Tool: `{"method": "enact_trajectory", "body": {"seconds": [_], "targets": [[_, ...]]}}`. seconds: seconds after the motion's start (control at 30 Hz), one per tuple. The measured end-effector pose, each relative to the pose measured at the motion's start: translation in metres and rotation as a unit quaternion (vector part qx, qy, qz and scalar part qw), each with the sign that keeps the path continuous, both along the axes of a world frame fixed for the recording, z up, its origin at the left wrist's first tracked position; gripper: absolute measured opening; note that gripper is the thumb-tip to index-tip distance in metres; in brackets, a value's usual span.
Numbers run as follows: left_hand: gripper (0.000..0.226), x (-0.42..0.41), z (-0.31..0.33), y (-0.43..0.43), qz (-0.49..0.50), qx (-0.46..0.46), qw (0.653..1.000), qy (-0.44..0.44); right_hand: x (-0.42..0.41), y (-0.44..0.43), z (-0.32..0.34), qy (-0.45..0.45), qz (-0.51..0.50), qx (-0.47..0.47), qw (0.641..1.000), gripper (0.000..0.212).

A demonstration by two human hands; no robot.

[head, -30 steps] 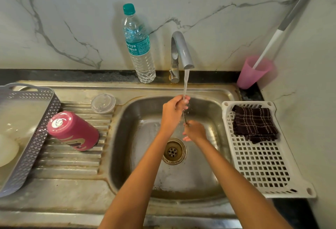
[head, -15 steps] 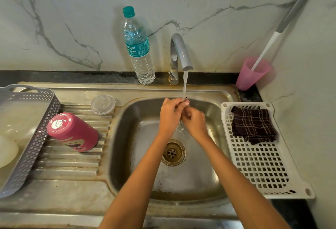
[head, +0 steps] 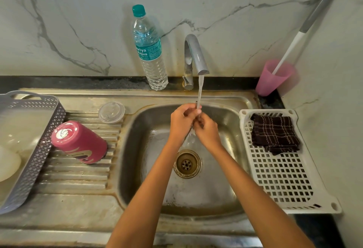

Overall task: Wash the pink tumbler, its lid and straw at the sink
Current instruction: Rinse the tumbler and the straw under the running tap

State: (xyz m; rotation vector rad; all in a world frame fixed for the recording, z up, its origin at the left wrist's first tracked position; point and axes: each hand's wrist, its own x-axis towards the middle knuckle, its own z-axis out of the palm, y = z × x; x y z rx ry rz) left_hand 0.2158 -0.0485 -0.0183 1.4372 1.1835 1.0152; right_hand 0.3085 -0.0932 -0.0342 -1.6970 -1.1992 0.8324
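Wall: pale marble [head: 78,21] with grey veins, rising behind the table's far edge and along its right side.
Table: steel sink unit [head: 78,204] with a ribbed drainboard on the left half and a black strip along the far edge.
Sink: steel basin [head: 216,188] at the middle, drain [head: 187,163] at its centre, tap [head: 194,55] at the far edge running a stream into it.
Grey basket: perforated tray [head: 37,149] at the left edge.
White rack: slotted plastic tray [head: 282,179] along the right edge, a dark checked cloth [head: 275,135] folded at its far end.
Water bottle: clear bottle [head: 150,51], teal cap, upright at the far edge, just left of the tap.
Pink tumbler: tumbler [head: 78,141] lying on its side on the drainboard, well apart from both hands.
Pink cup: cup [head: 273,78] in the far right corner, holding a long white and grey handle [head: 306,25].
Lid: clear lid [head: 111,112] flat on the drainboard's far end, beside the basin rim.
Left hand: hand [head: 181,121], grip clenched round the straw under the stream.
Right hand: hand [head: 207,131], grip pinching the straw just below the left.
Straw: thin metal straw [head: 196,104], upright, its top end showing above the left hand's fingers, touching the stream.
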Motion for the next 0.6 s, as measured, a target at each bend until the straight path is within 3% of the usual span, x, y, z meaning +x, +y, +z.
{"method": "enact_trajectory", "body": {"seconds": [0.17,0.3,0.47,0.6], "targets": [[0.014,0.004,0.002,0.002,0.015,-0.005,1.000,0.023,-0.004,-0.002,-0.004,0.002,-0.002,0.018,1.000,0.026],[0.014,0.003,0.007,0.004,0.044,-0.008,0.999,0.009,-0.009,-0.009,-0.015,-0.022,0.029,0.010,0.999,0.017],[0.008,-0.008,0.003,0.008,0.079,0.001,0.997,0.004,-0.009,-0.025,-0.041,-0.126,0.075,-0.051,0.988,0.018],[0.010,-0.007,-0.008,0.000,0.044,-0.022,0.998,0.036,-0.011,-0.014,-0.025,-0.094,0.054,-0.028,0.994,0.021]]}}
